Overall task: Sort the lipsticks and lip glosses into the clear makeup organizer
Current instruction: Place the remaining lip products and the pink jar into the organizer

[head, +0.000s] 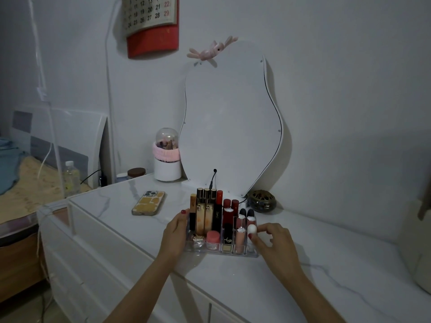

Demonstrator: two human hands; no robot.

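A white marble-patterned table (303, 264) carried the whole scene, with a wavy-edged mirror (229, 127) propped at its back edge against the wall. The clear makeup organizer (221, 251) stood near the table's front edge, just ahead of the mirror, and appeared almost full: tall gold-capped lip glosses (202, 213) and red lipsticks (229, 210) upright in the rear compartments, a small pink jar (213, 238) and shorter tubes in the front row. A phone (148, 203) lay flat to the organizer's left, well apart from it, and a dark ornamental ball (261, 200) sat by the mirror's base.

The left hand (176, 231) rested against the organizer's left wall, fingers straight, steadying it; that grip was apart and clamped on nothing. The right hand (271, 241) pinched a white-capped lip gloss (251, 231) between thumb and fingertips at the front right compartment, its tube partly down in the slot.

The risks looked plain. The packed organizer could slide toward the front edge if the right hand pressed hard while the left eased off. The tall rear tubes, standing close together, could topple in a row if a knuckle clipped them. The white-capped gloss could jam or tilt against its pink neighbour (240, 238) if pushed in crooked.
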